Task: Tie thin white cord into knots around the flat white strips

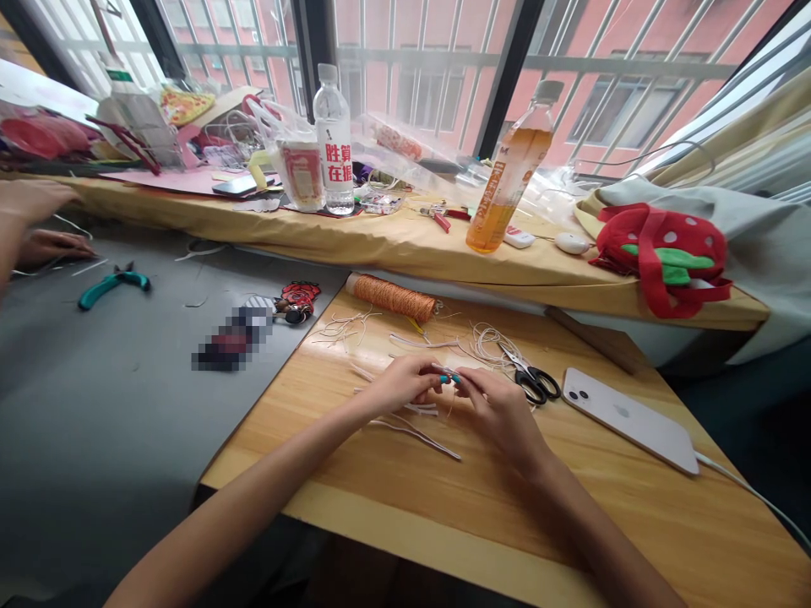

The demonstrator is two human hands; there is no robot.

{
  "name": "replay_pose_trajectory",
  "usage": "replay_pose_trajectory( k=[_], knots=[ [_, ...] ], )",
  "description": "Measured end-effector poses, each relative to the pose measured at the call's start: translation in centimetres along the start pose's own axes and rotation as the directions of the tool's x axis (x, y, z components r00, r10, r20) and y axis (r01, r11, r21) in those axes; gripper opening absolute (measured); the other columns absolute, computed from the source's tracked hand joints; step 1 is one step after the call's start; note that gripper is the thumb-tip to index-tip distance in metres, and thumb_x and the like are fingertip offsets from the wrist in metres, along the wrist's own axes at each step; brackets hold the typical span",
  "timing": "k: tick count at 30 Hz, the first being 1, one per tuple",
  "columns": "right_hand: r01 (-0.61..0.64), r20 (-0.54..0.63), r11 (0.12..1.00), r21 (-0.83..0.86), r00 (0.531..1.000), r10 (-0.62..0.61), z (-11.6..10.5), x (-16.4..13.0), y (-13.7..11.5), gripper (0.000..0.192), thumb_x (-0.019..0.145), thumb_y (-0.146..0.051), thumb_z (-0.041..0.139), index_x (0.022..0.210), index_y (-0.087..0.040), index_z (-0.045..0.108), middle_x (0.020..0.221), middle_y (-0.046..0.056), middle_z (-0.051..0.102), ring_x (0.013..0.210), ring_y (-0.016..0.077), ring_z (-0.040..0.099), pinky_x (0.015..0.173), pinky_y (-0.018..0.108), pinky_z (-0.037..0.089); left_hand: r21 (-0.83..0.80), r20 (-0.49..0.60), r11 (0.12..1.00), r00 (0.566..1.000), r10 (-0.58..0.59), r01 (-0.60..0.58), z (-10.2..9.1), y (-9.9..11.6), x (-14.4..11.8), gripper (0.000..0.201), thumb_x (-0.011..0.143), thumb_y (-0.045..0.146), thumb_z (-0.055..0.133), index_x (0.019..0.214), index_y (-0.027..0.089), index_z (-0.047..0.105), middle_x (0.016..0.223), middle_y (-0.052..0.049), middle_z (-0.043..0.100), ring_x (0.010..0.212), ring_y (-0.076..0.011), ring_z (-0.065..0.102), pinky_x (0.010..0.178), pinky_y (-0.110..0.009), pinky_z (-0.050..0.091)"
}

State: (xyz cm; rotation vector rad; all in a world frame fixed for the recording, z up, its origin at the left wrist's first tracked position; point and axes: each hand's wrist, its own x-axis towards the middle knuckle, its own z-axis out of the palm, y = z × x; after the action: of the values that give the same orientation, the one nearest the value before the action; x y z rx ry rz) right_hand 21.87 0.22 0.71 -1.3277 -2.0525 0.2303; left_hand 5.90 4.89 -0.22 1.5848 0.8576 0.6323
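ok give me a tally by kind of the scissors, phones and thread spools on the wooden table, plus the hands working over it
Hands: 2, left hand and right hand
Scissors: 1 pair, black-handled scissors
Phones: 1, pale phone
Thread spools: 1, orange spool
Total: 5

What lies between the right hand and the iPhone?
In the head view, black-handled scissors lie between the right hand and the iPhone.
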Motion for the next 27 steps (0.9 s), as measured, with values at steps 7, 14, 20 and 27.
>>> replay_pose_trajectory(
  k=[7, 14, 20, 27],
  knots=[
    [0.084, -0.019, 0.996, 0.025, 0.996, -0.084, -0.4, 0.1, -0.2, 0.016, 0.084, -0.016, 0.042, 0.088, -0.016, 0.057, 0.072, 0.003, 0.061, 0.061, 0.0120, 0.057, 0.059, 0.022, 0.044, 0.097, 0.013, 0.994, 0.999, 0.049, -0.050, -0.6, 0.2, 0.1, 0.012, 0.071, 0.019, 0.046, 0.066, 0.013, 0.054, 0.054, 0.005, 0.046, 0.042, -0.0040, 0.037, 0.040, -0.016, 0.028],
    [0.323, 0.076, 0.932, -0.167, 0.946, -0.314, -0.6, -0.1, 0.4, 0.020, 0.084, -0.014, 0.038, 0.094, -0.014, 0.056, 0.082, 0.008, 0.060, 0.073, 0.0152, 0.056, 0.063, 0.025, 0.045, 0.450, 0.101, 0.848, 0.959, 0.265, -0.281, -1.5, 1.1, -0.4, 0.010, 0.072, 0.013, 0.052, 0.072, 0.012, 0.062, 0.063, 0.001, 0.056, 0.061, -0.0078, 0.048, 0.055, -0.016, 0.034],
    [0.536, 0.265, 0.782, -0.317, 0.842, -0.470, -1.1, 0.0, 0.6, 0.024, 0.084, -0.010, 0.035, 0.099, -0.010, 0.054, 0.079, 0.009, 0.060, 0.071, 0.0168, 0.055, 0.062, 0.027, 0.044, 0.653, 0.205, 0.629, 0.898, 0.389, -0.422, -2.1, 0.9, -0.6, 0.015, 0.077, 0.015, 0.050, 0.081, 0.015, 0.064, 0.072, -0.002, 0.060, 0.065, -0.0084, 0.053, 0.057, -0.016, 0.036],
    [0.555, 0.305, 0.693, -0.460, 0.832, -0.464, -0.7, -0.2, 0.6, 0.022, 0.084, -0.010, 0.035, 0.086, -0.009, 0.057, 0.069, 0.006, 0.057, 0.062, 0.0156, 0.052, 0.057, 0.026, 0.039, 0.899, 0.326, 0.072, 0.768, 0.550, -0.433, -1.0, 1.5, -1.8, 0.019, 0.083, 0.018, 0.040, 0.075, 0.015, 0.058, 0.070, -0.001, 0.055, 0.064, -0.0122, 0.050, 0.055, -0.023, 0.033]
  ],
)
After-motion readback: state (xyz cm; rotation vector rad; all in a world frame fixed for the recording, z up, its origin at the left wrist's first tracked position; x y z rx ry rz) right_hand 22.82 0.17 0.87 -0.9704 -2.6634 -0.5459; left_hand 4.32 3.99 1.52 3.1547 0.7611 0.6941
